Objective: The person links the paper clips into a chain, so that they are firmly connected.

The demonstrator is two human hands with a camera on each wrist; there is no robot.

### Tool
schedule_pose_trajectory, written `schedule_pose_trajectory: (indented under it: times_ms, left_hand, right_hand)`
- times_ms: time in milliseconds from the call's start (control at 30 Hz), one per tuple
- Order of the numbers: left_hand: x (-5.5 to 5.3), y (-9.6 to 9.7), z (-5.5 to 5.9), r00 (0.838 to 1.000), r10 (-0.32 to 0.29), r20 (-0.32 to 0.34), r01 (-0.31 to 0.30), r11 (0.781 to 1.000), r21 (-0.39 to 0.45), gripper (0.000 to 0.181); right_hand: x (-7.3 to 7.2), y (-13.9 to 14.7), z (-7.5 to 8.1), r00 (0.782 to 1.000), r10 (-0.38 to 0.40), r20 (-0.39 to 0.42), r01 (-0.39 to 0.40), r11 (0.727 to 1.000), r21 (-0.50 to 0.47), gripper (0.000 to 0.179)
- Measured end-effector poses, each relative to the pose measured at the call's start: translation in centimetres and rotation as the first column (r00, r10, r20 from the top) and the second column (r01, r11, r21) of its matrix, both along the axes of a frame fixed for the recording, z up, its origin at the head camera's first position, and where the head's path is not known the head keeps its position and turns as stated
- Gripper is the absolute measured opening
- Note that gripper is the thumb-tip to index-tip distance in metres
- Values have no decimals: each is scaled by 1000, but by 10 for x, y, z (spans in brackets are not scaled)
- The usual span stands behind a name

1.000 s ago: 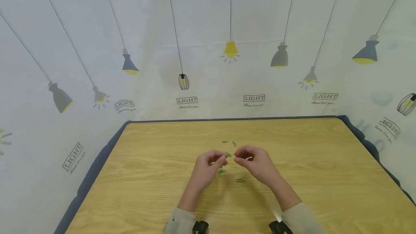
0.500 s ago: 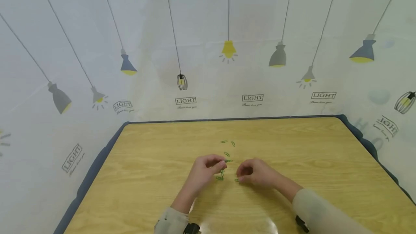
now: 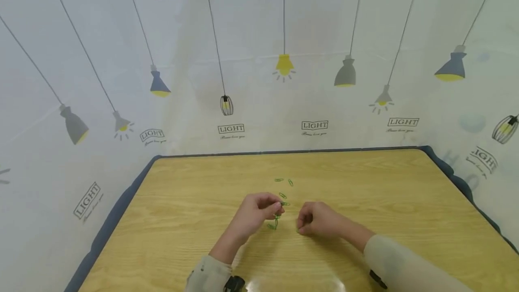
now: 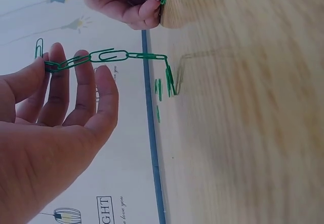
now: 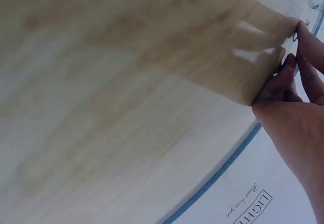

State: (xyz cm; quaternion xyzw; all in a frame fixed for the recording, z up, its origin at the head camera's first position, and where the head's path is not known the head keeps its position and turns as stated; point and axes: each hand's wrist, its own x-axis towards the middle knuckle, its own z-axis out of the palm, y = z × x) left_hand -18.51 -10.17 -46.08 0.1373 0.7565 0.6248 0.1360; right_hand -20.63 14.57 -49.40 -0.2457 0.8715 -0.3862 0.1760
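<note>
My left hand pinches the top of a chain of linked green paper clips between thumb and fingertips. In the left wrist view the paper clip chain hangs down, its lowest link bent over against the table. One clip's end sticks up past the thumb. To the right, my right hand is down at the tabletop, pinching a single green paper clip that the fingertips mostly cover. In the right wrist view, this hand touches the wood at the far right.
Beyond the hands, loose green paper clips lie on the wooden table: one flat clip, one slanted clip, and a nearer clip. A printed white curtain surrounds the table's far and side edges.
My right hand has left the left hand's fingertips and come down toward me to the single clip on the table, which it now pinches. My left hand has sunk slightly with the chain.
</note>
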Motion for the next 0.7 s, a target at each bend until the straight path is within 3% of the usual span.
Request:
schedule_pose_trajectory:
  times_ms: [200,300,433,567,700]
  left_hand:
    - [-3,3,8,1000,-22,13,22,1000,-16,21]
    - [-4,4,12,999,-36,19,36,999,-20,22]
    - [-6,5,13,997,-65,48,66,998,-10,22]
    - [-6,7,12,994,-85,71,85,996,1,22]
    - [-5,9,12,994,-86,65,86,996,-2,23]
  right_hand:
    - [-3,2,12,999,29,-28,-28,1000,13,10]
    - [-7,6,19,997,-1,-81,3,1000,22,3]
    - [-11,14,31,992,-75,-102,74,997,-13,17]
    - [-12,18,43,992,-124,-9,121,983,-136,18]
    - [-11,19,52,980,-168,103,189,949,-250,19]
